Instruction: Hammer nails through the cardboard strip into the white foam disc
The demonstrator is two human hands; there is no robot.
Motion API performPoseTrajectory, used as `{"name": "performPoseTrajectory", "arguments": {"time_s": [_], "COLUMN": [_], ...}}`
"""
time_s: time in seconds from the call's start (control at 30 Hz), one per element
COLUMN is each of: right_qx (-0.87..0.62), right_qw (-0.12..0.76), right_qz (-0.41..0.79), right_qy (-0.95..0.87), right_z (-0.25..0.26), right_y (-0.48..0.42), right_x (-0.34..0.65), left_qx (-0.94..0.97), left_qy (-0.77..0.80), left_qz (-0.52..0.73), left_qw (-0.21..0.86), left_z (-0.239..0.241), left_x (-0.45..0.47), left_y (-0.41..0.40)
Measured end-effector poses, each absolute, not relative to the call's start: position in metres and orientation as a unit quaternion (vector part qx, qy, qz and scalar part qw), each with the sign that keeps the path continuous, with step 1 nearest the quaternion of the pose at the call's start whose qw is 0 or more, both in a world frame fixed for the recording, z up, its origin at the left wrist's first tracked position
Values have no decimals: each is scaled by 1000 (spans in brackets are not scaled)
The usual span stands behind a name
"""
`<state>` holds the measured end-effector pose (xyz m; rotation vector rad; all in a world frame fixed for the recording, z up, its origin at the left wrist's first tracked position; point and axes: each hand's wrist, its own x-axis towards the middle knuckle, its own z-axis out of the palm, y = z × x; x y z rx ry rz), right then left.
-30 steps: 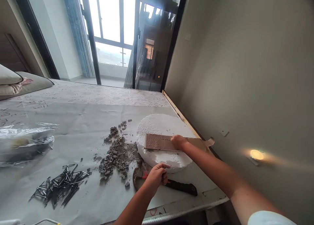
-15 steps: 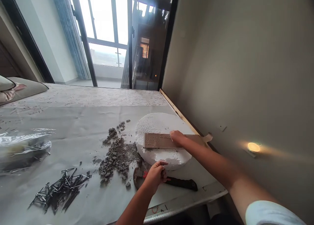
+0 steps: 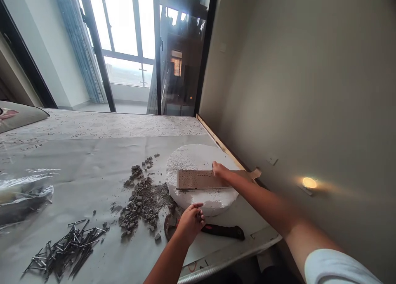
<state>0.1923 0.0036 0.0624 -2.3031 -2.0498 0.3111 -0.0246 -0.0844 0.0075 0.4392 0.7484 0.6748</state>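
My right hand [image 3: 220, 170] pinches a thin dark nail [image 3: 212, 168] upright above the brown board [image 3: 194, 180], which has rows of small holes. This board lies on a round white foam slab [image 3: 185, 158]. Nearer to me, my left hand [image 3: 192, 221] is half curled, palm up, with something small and dark in its fingers that I cannot make out. Beneath it lies a tool with a black handle [image 3: 224, 231]; its head is partly hidden by the hand. To the left is a pile of loose nails [image 3: 63, 249].
Grey rubble and grit [image 3: 140, 203] lie left of the foam slab. A clear plastic bag [image 3: 24, 197] sits at the far left on the grey sheet [image 3: 93, 164]. The wall [image 3: 278, 90] with a lit lamp [image 3: 309, 183] borders the right side.
The view has shifted slightly, so things sit a little further left. My right hand has lifted slightly from the board, and the nail in its fingertips now shows.
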Motion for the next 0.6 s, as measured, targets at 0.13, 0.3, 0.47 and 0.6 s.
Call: {"name": "performPoseTrajectory", "arguments": {"time_s": [0.13,0.3,0.47,0.6], "right_qx": [-693,-529,-479,-490], "right_qw": [64,61,44,43], "right_qz": [143,252,253,172], "right_qy": [-703,-808,-840,-854], "right_z": [87,96,73,68], "right_y": [-6,-43,-73,-64], "right_x": [189,150,118,122], "left_qx": [189,147,128,135], "left_qy": [376,390,346,342], "left_qz": [345,360,293,293], "left_qw": [839,835,882,883], "left_z": [7,12,14,15], "left_x": [-23,-23,-25,-29], "left_y": [-81,-77,-79,-81]}}
